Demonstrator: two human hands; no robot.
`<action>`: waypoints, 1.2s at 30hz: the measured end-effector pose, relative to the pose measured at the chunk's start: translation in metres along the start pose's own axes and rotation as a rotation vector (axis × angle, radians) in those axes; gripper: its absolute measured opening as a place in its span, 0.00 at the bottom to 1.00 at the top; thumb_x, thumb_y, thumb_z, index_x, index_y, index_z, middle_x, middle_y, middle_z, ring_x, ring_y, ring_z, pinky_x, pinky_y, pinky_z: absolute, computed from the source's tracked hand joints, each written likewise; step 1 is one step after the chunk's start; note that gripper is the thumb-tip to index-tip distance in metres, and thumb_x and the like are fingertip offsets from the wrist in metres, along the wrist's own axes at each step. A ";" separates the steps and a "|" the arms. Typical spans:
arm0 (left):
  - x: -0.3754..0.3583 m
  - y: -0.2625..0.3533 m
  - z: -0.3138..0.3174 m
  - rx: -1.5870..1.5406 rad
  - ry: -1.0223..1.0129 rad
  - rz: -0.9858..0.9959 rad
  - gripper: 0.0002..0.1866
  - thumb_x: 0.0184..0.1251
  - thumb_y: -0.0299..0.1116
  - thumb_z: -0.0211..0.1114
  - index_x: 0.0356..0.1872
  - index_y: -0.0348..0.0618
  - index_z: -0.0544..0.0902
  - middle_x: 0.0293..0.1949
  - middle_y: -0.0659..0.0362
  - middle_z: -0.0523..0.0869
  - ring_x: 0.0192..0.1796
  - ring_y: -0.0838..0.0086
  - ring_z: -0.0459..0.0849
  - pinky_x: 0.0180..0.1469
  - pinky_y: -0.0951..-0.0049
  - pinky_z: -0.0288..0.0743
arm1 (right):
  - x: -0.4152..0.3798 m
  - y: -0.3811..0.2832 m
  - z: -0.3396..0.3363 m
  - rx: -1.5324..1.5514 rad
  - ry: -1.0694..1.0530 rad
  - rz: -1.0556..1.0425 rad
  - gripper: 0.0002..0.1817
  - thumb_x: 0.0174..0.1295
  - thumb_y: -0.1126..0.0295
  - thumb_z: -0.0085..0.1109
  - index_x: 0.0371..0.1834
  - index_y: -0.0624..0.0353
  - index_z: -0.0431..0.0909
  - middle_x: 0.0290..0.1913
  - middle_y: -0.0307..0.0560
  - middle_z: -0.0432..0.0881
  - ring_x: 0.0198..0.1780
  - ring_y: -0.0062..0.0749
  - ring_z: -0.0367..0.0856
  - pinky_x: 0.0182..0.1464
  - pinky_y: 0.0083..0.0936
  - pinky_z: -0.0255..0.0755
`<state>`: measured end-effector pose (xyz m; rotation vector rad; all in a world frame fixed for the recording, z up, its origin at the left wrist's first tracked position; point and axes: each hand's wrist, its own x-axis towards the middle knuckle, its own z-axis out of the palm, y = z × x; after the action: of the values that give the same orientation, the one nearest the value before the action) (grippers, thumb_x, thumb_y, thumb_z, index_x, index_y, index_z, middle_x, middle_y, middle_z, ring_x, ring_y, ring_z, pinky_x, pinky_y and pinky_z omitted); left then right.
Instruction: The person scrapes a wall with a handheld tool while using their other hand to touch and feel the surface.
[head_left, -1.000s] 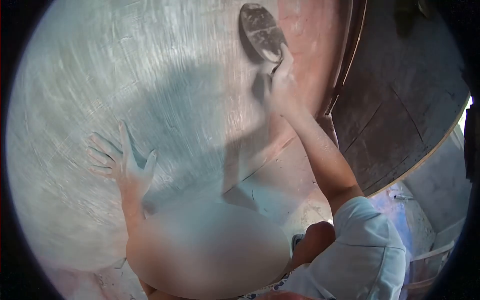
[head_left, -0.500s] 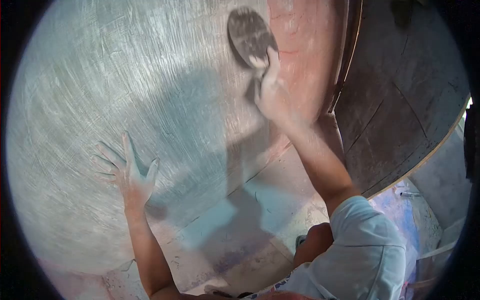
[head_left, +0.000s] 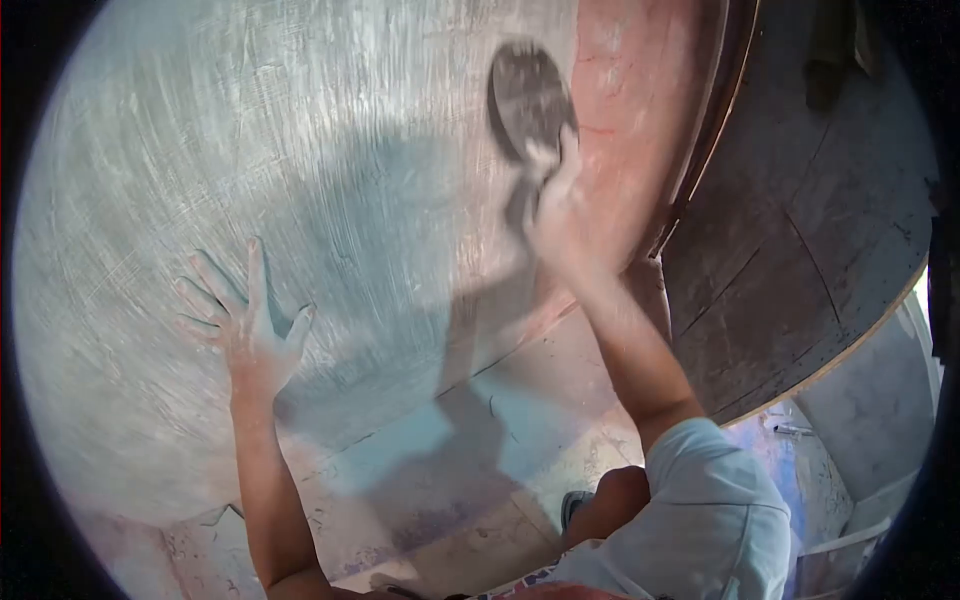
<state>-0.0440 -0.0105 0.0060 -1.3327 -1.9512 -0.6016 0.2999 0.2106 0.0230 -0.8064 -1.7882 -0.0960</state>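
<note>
My left hand (head_left: 255, 325) lies spread on the large curved pale surface (head_left: 130, 310), fingers apart, holding nothing. Higher up and to the right, my right hand (head_left: 555, 190) grips the lower end of a dark oval disc (head_left: 530, 98). The disc is near the boundary between the pale streaked area and a reddish area (head_left: 625, 120). Motion blurs my right hand and forearm a little. Whether the whole disc touches the surface cannot be made out. Both hands are dusted with pale powder.
A large dark curved panel (head_left: 770, 240) with a thin light edge stands at the right. Below the curved surface is a dusty, stained floor (head_left: 450, 540). A small metal-looking piece (head_left: 793, 430) lies at the lower right.
The view has shifted slightly. My right hand and the disc appear lower and a little further right in view. My left hand stays spread on the surface.
</note>
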 end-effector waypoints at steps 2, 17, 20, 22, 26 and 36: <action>0.001 -0.001 -0.003 -0.001 -0.003 -0.008 0.62 0.53 0.51 0.83 0.89 0.72 0.55 0.88 0.35 0.30 0.86 0.25 0.26 0.74 0.11 0.22 | -0.069 0.077 0.051 0.253 -0.275 0.324 0.45 0.73 0.77 0.55 0.84 0.76 0.36 0.62 0.68 0.85 0.55 0.63 0.88 0.61 0.49 0.80; 0.001 0.004 -0.003 -0.032 -0.005 -0.022 0.61 0.53 0.48 0.84 0.89 0.73 0.57 0.89 0.39 0.29 0.87 0.26 0.26 0.74 0.11 0.21 | -0.064 0.013 0.005 -0.153 -0.053 -0.064 0.48 0.71 0.78 0.55 0.84 0.77 0.30 0.53 0.80 0.86 0.52 0.73 0.89 0.57 0.51 0.82; -0.001 0.003 -0.002 -0.030 0.016 -0.014 0.61 0.52 0.48 0.84 0.89 0.74 0.57 0.89 0.39 0.30 0.87 0.26 0.26 0.74 0.11 0.20 | -0.071 0.004 -0.004 -0.054 -0.149 0.145 0.47 0.71 0.78 0.54 0.84 0.77 0.33 0.51 0.85 0.85 0.49 0.73 0.90 0.55 0.52 0.82; 0.000 0.002 -0.001 -0.021 0.024 -0.002 0.62 0.52 0.49 0.85 0.89 0.74 0.57 0.89 0.39 0.30 0.87 0.26 0.26 0.74 0.11 0.19 | -0.021 -0.011 -0.021 -0.101 0.001 -0.106 0.47 0.71 0.78 0.54 0.84 0.75 0.33 0.46 0.81 0.86 0.42 0.73 0.90 0.47 0.55 0.83; -0.001 0.003 0.001 -0.032 0.048 0.014 0.62 0.52 0.49 0.85 0.88 0.74 0.58 0.89 0.40 0.30 0.87 0.26 0.26 0.74 0.11 0.20 | 0.040 -0.036 -0.042 -0.163 -0.132 0.184 0.45 0.75 0.72 0.54 0.83 0.75 0.34 0.45 0.81 0.86 0.49 0.78 0.88 0.52 0.58 0.82; -0.001 0.004 -0.005 0.005 0.002 -0.006 0.60 0.54 0.49 0.84 0.88 0.75 0.58 0.89 0.39 0.31 0.86 0.25 0.25 0.74 0.10 0.26 | -0.022 -0.015 -0.025 -0.115 -0.027 -0.011 0.47 0.67 0.84 0.55 0.84 0.73 0.35 0.54 0.86 0.83 0.50 0.77 0.88 0.51 0.52 0.84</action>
<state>-0.0386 -0.0127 0.0083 -1.3235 -1.9538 -0.6007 0.3151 0.1777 0.0179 -0.8837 -1.8250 -0.1974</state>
